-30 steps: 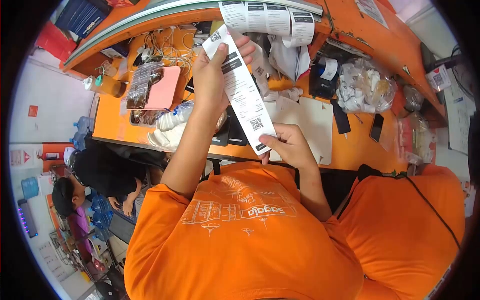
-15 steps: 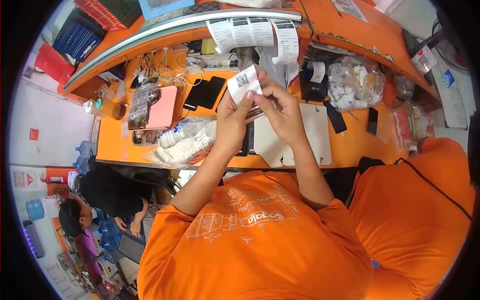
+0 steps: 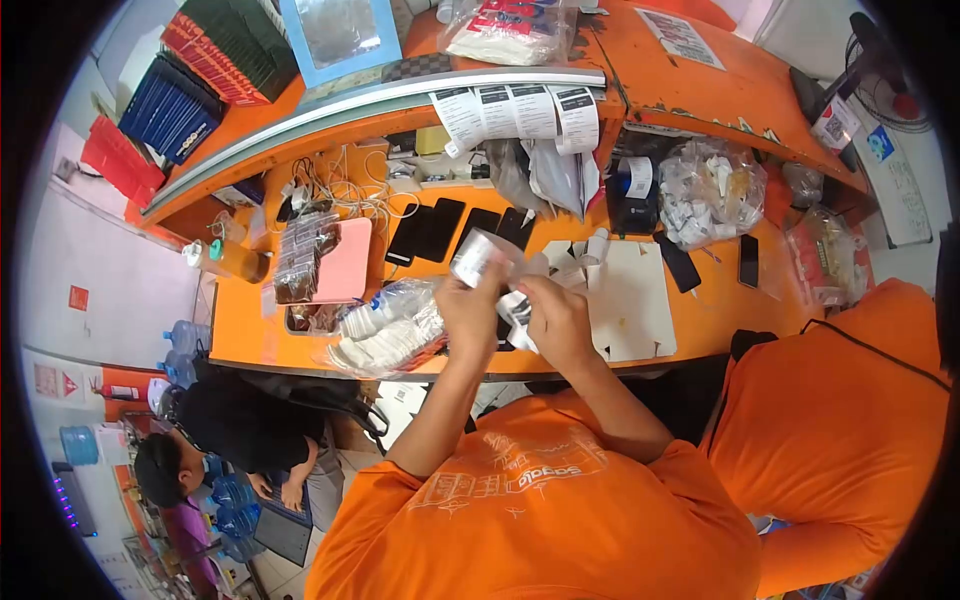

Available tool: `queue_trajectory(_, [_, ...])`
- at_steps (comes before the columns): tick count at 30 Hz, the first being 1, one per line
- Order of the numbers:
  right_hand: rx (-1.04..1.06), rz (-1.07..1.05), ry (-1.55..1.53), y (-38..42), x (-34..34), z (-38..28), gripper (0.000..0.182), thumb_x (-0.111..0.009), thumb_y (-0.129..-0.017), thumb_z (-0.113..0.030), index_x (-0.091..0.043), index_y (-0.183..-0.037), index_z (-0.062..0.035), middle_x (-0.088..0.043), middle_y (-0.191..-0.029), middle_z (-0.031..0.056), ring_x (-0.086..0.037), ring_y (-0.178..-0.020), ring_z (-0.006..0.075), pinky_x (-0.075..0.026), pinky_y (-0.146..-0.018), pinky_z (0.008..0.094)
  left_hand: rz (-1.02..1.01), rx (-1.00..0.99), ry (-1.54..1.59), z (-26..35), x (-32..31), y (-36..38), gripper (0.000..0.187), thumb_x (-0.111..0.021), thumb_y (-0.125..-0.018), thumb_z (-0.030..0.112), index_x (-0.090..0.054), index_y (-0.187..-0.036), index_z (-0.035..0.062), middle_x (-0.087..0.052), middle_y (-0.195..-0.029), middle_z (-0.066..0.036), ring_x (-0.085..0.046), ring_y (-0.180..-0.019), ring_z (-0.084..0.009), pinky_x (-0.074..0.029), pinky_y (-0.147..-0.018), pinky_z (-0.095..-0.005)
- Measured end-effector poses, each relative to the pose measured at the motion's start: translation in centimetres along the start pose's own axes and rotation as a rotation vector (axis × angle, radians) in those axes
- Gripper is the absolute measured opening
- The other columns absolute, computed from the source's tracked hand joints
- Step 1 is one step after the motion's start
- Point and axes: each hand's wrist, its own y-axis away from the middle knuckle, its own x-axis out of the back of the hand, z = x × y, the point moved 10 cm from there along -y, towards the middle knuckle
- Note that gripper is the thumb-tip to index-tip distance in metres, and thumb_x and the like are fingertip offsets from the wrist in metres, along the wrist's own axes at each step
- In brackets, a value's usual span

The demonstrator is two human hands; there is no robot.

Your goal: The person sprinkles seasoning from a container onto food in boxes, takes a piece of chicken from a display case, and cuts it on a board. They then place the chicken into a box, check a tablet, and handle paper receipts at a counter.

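Note:
White printed paper (image 3: 484, 258), blurred by motion, is gripped between the fingers of my left hand (image 3: 470, 312). My right hand (image 3: 556, 318) pinches another part of printed paper (image 3: 518, 318) just to the right, its fingers closed. Whether the two parts are one strip I cannot tell. Both hands are above the orange desk, at the left edge of a white board (image 3: 635, 300). Behind them lie several dark phones (image 3: 438, 230). A clear plastic bag with white items (image 3: 392, 335) rests left of my left hand.
A pink tray (image 3: 345, 262) with plastic packets and bottles (image 3: 238, 260) stand at the left. Receipts (image 3: 515, 112) hang from the shelf edge. Toward the right are a black printer (image 3: 634, 195), a bag of crumpled paper (image 3: 712, 190) and a person in orange (image 3: 830, 400). Another person (image 3: 240, 425) sits lower left.
My hands have moved apart a little, and the paper now shows between them in two parts. The view has shifted, so the desk appears lower and more of the upper shelf shows.

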Motion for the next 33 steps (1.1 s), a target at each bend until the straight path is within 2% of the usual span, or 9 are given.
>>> queue_trajectory(2, [-0.015, 0.061, -0.032, 0.1, 1.3, 0.2, 0.008, -0.058, -0.091, 0.001, -0.064, -0.096, 0.0006, -0.066, -0.076, 0.0180, -0.069, -0.067, 0.0285, -0.051, -0.058, 0.0351, 0.116, -0.115, 0.007, 2.0, 3.4, -3.4, 0.018, -0.073, -0.088, 0.008, -0.066, -0.102, -0.0011, -0.070, -0.090, -0.005, -0.064, -0.074, -0.0092, -0.050, -0.065, -0.0247])
queue_trajectory(4, [-0.450, -0.228, -0.264, -0.2, 1.1, 4.6, 0.010, -0.064, -0.092, -0.005, -0.064, -0.101, 0.0005, -0.069, -0.081, 0.0107, -0.069, -0.074, 0.0127, -0.053, -0.061, 0.0324, -0.028, -0.405, -0.306, 6.3, 2.0, -2.4, 0.031, -0.074, -0.087, 0.008, -0.062, -0.112, -0.0021, -0.070, -0.101, -0.009, -0.066, -0.082, -0.0135, -0.052, -0.068, -0.0285])
queue_trajectory(10, [-0.460, -0.473, -0.430, -3.5, -0.7, 4.4, 0.024, -0.069, -0.093, -0.018, -0.069, -0.104, 0.0032, -0.066, -0.085, 0.0045, -0.061, -0.072, 0.0060, -0.048, -0.056, 0.0216, -0.744, -0.879, -0.938, 2.7, -5.4, 3.3, 0.070, -0.083, -0.065, 0.007, -0.055, -0.128, 0.0007, -0.056, -0.129, -0.020, -0.049, -0.123, -0.0415, -0.040, -0.100, -0.0434])
queue_trajectory(14, [-0.652, -0.495, -0.690, -4.0, -1.0, 5.2, 0.023, -0.067, -0.094, -0.016, -0.069, -0.104, 0.0052, -0.068, -0.083, 0.0043, -0.059, -0.070, 0.0039, -0.047, -0.059, 0.0224, -0.832, -0.258, -0.230, 2.0, -5.3, -0.4, 0.129, -0.094, -0.060, 0.035, -0.014, -0.157, 0.0033, -0.038, -0.150, -0.016, -0.046, -0.127, -0.0279, -0.037, -0.107, -0.0400])
queue_trajectory(16, [-0.700, -0.715, -0.519, -2.0, -2.3, 6.6, 0.022, -0.066, -0.094, -0.014, -0.069, -0.106, 0.0044, -0.070, -0.085, 0.0047, -0.060, -0.072, 0.0054, -0.049, -0.063, 0.0243, -0.777, 0.112, 0.211, 3.1, -6.3, -1.8, 0.113, -0.086, -0.077, 0.027, -0.009, -0.158, 0.0065, -0.051, -0.139, -0.017, -0.054, -0.119, -0.0204, -0.044, -0.099, -0.0343])
queue_trajectory(19, [-0.639, -0.837, -0.578, -1.9, -4.4, 4.8, 0.023, -0.070, -0.091, -0.017, -0.070, -0.105, 0.0016, -0.073, -0.086, 0.0088, -0.064, -0.077, 0.0128, -0.050, -0.069, 0.0312, -0.619, 0.132, 0.036, 5.0, -5.3, -4.8, 0.088, -0.062, -0.093, -0.002, -0.006, -0.159, 0.0121, -0.072, -0.102, -0.015, -0.067, -0.091, -0.0102, -0.052, -0.078, -0.0230])
queue_trajectory(24, [-0.660, -1.046, -0.303, -0.5, -9.1, 4.3, 0.035, -0.076, -0.084, -0.021, -0.067, -0.109, 0.0019, -0.071, -0.092, 0.0143, -0.067, -0.076, 0.0226, -0.051, -0.069, 0.0331, -0.569, 0.294, 0.213, 3.2, -2.5, -6.8, 0.099, -0.064, -0.084, -0.013, -0.004, -0.159, 0.0141, -0.067, -0.118, -0.022, -0.067, -0.100, -0.0173, -0.056, -0.086, -0.0312])
queue_trajectory(27, [-0.766, -0.928, -0.456, -1.6, -10.9, 1.2, 0.046, -0.078, -0.082, -0.018, -0.060, -0.119, 0.0016, -0.069, -0.109, 0.0136, -0.066, -0.087, 0.0142, -0.051, -0.070, 0.0302, -0.540, 0.256, 0.303, 4.1, 0.1, -7.2, 0.106, -0.059, -0.083, -0.020, 0.002, -0.159, 0.0221, -0.050, -0.140, -0.024, -0.060, -0.113, -0.0188, -0.054, -0.087, -0.0301])
queue_trajectory(33, [-1.070, -0.428, -0.525, 1.9, -13.4, 3.4, 0.028, -0.063, -0.098, -0.024, -0.071, -0.100, 0.0029, -0.062, -0.080, -0.0055, -0.050, -0.075, 0.0027, -0.043, -0.066, 0.0221, -0.598, 0.247, 0.268, 2.0, 3.8, -6.8, 0.097, -0.062, -0.086, -0.011, -0.003, -0.159, 0.0140, -0.065, -0.118, -0.015, -0.063, -0.097, -0.0148, -0.053, -0.082, -0.0276])
